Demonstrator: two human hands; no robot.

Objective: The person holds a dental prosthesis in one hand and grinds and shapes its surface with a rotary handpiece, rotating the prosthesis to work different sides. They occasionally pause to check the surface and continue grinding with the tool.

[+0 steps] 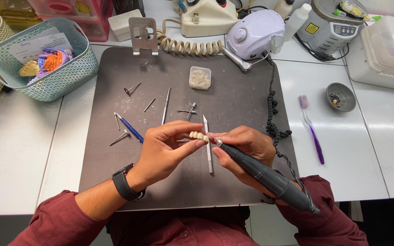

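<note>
While the left hand (163, 152) pinches a tooth bridge (199, 135) mid-mat, the right hand (245, 150) grips a handpiece (265, 175) — apparently touching.

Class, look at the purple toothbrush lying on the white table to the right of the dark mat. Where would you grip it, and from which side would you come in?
Grip the purple toothbrush at mid-handle, coming from above with fingers closing across its width. It lies flat, bristle head at the far end, and its long, slim handle has bare table on both sides. The grey bowl beyond it probably will not hinder a descent.
</note>
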